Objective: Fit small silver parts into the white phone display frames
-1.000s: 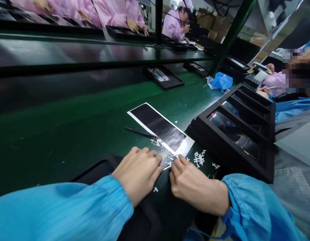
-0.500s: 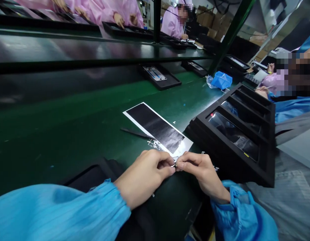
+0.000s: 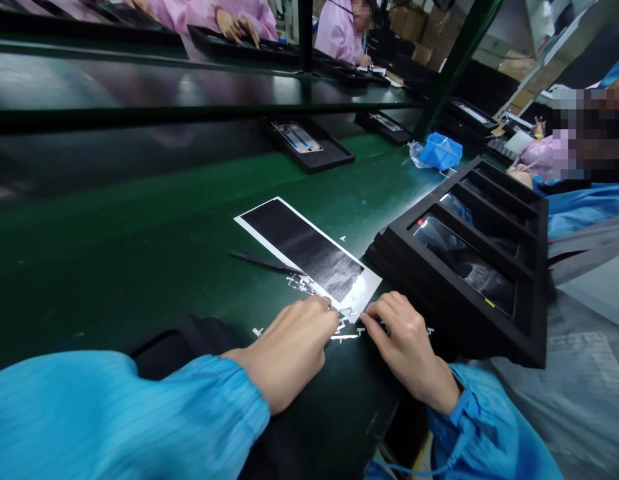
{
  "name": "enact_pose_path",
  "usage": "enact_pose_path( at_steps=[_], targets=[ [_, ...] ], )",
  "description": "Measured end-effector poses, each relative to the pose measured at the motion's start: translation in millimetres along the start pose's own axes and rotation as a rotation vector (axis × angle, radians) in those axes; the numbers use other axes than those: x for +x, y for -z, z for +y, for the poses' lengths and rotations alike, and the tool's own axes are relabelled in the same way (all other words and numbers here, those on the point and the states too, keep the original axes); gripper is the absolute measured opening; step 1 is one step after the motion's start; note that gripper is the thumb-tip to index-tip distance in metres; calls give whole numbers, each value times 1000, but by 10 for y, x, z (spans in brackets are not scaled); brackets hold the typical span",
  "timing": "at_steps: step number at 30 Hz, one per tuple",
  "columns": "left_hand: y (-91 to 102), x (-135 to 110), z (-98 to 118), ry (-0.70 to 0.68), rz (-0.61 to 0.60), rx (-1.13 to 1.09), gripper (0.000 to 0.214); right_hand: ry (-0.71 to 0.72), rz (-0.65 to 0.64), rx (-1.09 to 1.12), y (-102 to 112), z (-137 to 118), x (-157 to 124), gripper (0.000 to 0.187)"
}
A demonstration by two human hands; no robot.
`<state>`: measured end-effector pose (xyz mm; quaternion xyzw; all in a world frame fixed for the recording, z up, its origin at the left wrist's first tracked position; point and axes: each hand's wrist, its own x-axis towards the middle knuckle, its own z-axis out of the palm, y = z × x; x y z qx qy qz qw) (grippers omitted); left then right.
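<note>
The left hand (image 3: 289,350) lies knuckles up on a dark pad (image 3: 339,400) at the near edge of the green counter (image 3: 139,253). Its fingers are curled down, with the tips at a scatter of small white slivers (image 3: 343,333). I cannot tell if this grip is closed on one of the slivers or only presses on them, because the fingers hide the tips. There is a ring on one finger.

The right hand (image 3: 407,347) is just beside it, also knuckles up, with the fingertips pointing toward the same slivers. The thumb and first finger are close together near the pad, but whether this grip holds something is hidden too. The two hands are near each other and do not touch; the slivers lie between them.

Just behind the hands lies a long sheet (image 3: 307,250), black with a white border. Its near corner touches the pile of slivers. Beside its left edge lie thin black tweezers (image 3: 262,261), apart from both hands.

To the right of the right hand stands a stack of black trays (image 3: 469,267) with long compartments; one compartment holds a glossy dark part. Farther on the counter are a black tray with a light part (image 3: 309,143) and a blue bag (image 3: 441,150). Other people in pink and blue sleeves work at the far side and at the right.
</note>
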<state>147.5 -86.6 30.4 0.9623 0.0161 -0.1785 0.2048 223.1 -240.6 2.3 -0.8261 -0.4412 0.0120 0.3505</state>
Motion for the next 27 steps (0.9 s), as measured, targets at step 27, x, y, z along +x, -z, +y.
enact_pose_path(
  at_steps=[27],
  targets=[
    [363,-339,156,162,55,-521,27,-118,-59,555,206,-314,55,10]
  ],
)
